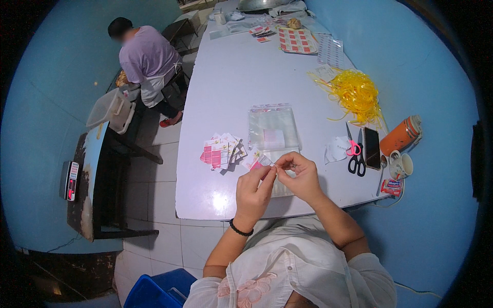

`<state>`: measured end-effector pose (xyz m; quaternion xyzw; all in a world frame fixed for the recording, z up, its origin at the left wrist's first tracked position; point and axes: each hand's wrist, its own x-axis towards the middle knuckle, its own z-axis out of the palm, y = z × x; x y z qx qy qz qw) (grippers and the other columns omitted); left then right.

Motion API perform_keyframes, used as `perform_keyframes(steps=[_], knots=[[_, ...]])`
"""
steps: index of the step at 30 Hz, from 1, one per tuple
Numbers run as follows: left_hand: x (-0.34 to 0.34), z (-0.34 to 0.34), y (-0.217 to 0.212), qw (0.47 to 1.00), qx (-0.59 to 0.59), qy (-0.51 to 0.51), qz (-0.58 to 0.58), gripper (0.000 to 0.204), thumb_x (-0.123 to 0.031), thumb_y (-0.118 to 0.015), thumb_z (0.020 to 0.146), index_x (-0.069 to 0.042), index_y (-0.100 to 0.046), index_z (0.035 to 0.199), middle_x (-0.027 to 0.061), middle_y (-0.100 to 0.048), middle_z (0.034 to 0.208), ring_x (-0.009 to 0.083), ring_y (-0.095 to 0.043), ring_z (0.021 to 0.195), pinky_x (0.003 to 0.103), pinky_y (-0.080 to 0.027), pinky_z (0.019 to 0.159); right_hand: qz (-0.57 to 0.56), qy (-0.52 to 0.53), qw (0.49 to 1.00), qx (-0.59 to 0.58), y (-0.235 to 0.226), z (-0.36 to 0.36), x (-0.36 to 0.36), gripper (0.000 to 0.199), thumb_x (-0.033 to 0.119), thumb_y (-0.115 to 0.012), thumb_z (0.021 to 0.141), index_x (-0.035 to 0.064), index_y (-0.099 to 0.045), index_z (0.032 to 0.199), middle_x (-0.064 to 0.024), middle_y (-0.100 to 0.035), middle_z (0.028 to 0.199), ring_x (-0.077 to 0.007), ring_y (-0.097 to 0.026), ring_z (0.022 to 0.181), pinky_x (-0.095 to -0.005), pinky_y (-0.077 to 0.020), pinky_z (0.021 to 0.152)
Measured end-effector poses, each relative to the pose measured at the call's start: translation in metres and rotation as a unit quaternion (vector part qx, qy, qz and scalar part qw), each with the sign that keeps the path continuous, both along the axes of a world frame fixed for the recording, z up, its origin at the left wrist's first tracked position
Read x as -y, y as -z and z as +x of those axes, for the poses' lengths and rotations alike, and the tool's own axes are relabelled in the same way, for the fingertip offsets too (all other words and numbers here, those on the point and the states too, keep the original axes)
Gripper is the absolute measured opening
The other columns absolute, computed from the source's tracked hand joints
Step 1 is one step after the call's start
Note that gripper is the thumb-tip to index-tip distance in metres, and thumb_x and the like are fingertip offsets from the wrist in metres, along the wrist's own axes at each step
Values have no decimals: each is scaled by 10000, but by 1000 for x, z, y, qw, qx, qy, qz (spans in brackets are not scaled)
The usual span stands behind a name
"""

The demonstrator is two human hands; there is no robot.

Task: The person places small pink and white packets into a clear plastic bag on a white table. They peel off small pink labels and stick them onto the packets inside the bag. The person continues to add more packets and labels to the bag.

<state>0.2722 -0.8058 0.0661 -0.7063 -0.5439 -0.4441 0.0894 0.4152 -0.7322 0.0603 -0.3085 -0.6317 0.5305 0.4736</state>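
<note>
Over the near part of the white table (215,92), my left hand (254,189) pinches a small pink-and-white printed label (263,161) between thumb and fingers. My right hand (299,177) is closed in a pinch at the label's edge, its fingertips meeting those of the left. What exactly lies between the right fingertips is too small to make out. Just beyond both hands lie clear plastic bags (272,123), partly covered by my hands at the near end. A loose pile of similar pink-and-white labels (221,152) lies left of the bags.
Right of my hands are crumpled white paper (336,150), scissors (356,163), a phone (371,148), a spoon (381,173), a mug (403,164) and an orange flask (400,135). Yellow ribbon (356,96) and label sheets (298,40) lie farther back. Another person (151,59) sits at left.
</note>
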Motion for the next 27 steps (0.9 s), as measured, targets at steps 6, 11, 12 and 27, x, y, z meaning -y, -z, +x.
perform_keyframes(steps=[6,11,12,27], knots=[[0,8,4,1000,-10,-14,-9,391,19,-727,755,-51,-699,1139,90,-673,1074,255,-640,933,367,-481,777,24,30,999,24,5,1,-2,102,-31,-684,810,-5,-669,908,-42,-707,844,-102,-685,819,-272,-568,792],[-2,12,5,1000,7,-12,-20,372,26,-718,769,-40,-699,1135,98,-673,1070,268,-641,932,375,-488,788,11,26,1000,10,10,1,-3,102,-36,-673,818,-10,-671,916,-46,-705,846,-106,-684,825,-276,-571,796],[-2,12,5,1000,16,-9,-23,370,28,-715,773,-41,-699,1136,100,-673,1069,270,-642,929,376,-489,788,6,28,1000,6,11,1,-3,104,-39,-671,823,-12,-671,923,-46,-704,854,-106,-682,829,-275,-570,797],[-15,12,3,990,133,-10,-36,185,53,-729,754,5,-657,919,168,-670,1080,296,-678,962,366,-554,812,1,29,999,-12,14,9,4,161,-70,-618,868,-5,-688,998,-47,-686,926,-107,-650,874,-262,-534,799]])
